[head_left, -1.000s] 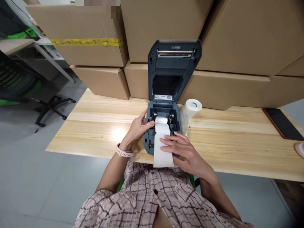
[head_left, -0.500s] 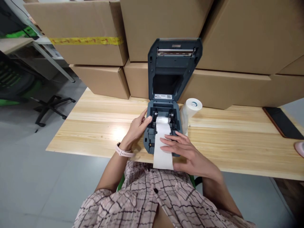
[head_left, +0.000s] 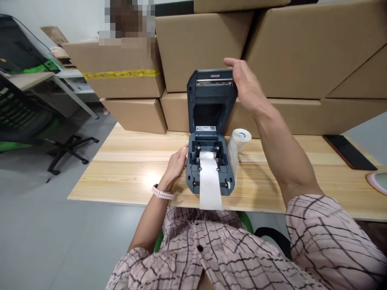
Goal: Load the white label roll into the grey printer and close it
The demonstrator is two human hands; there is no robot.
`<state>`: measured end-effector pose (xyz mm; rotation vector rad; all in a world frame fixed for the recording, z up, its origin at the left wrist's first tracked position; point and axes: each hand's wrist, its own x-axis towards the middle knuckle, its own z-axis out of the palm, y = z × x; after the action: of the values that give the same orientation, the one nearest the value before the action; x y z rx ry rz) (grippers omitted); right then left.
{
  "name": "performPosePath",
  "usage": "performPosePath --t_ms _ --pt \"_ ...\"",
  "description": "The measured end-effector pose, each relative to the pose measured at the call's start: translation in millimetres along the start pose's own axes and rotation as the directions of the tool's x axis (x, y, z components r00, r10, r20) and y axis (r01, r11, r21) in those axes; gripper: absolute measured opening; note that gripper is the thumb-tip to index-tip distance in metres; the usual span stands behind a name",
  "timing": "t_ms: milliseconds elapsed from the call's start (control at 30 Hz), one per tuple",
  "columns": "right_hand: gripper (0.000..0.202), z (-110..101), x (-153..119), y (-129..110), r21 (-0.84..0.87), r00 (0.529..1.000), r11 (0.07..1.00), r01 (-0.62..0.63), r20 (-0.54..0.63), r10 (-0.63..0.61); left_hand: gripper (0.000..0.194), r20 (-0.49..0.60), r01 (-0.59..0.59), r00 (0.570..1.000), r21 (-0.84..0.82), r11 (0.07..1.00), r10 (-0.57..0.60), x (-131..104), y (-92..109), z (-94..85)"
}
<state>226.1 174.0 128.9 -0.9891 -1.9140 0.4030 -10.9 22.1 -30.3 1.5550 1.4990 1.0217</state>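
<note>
A dark grey label printer (head_left: pixel 192 177) stands on the wooden table with its lid (head_left: pixel 208 96) raised. White label paper (head_left: pixel 209 183) runs from a small roll inside, over the front, and hangs past the table edge. My left hand (head_left: pixel 177 163) rests against the printer's left side; its fingers are partly hidden. At the lid's upper right corner is my right hand (head_left: pixel 246 84), fingers behind the lid's edge. Beside the printer on the right stands a white roll (head_left: pixel 242 136) with a loose strip trailing toward the front.
Stacked cardboard boxes (head_left: pixel 202 52) line the back of the table (head_left: pixel 105 169). A dark phone (head_left: pixel 349 152) lies at the right, near a pink-rimmed object (head_left: pixel 376 183). An office chair (head_left: pixel 71 149) is at the left; a person's blurred head (head_left: pixel 127 18) shows behind the boxes.
My right hand has moved from the label paper up to the lid's corner. The lid leans slightly further forward. My left hand has stayed at the printer's side, its thumb off the inner edge.
</note>
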Motion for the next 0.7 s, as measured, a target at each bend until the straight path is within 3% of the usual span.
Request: performPosePath --t_ms 100,167,233,300,367,433,533,700 --pt "0.063 -3 -44 -18 0.013 0.995 0.996 0.088 -0.054 -0.087 0.078 -0.119 0.047 0.991 -0.154 0.987 -0.066 5 -7 -2.3" --pt "0.061 -6 -91 -32 0.029 0.99 0.991 0.133 -0.055 -0.131 0.076 -0.241 -0.012 0.969 -0.245 0.969 -0.049 5 -6 -4.6" --pt "0.058 -5 -139 -41 0.037 0.989 0.988 0.149 0.02 -0.15 0.071 -0.326 -0.112 0.945 -0.281 0.953 0.014 -3 1 -6.3" --pt "0.051 1 -178 -44 0.01 0.971 0.98 0.197 0.136 -0.197 0.067 -0.331 -0.204 0.937 -0.26 0.944 0.112 -18 10 -5.3" --pt "0.046 10 -206 -43 -0.04 0.946 0.973 0.228 0.245 -0.212 0.072 -0.241 -0.244 0.952 -0.219 0.945 0.19 -38 19 -0.2" --pt "0.044 19 -223 -39 -0.089 0.936 0.97 0.227 0.295 -0.192 0.085 -0.132 -0.196 0.976 -0.207 0.958 0.172 -57 25 8.6" --pt "0.045 30 -233 -35 -0.114 0.949 0.971 0.211 0.262 -0.175 0.095 -0.038 -0.062 0.998 -0.292 0.955 0.053 -72 25 23.1" --pt "0.041 44 -236 -36 -0.084 0.978 0.98 0.181 0.123 -0.17 0.094 -0.064 -0.041 0.998 -0.391 0.919 0.017 -71 22 34.2"
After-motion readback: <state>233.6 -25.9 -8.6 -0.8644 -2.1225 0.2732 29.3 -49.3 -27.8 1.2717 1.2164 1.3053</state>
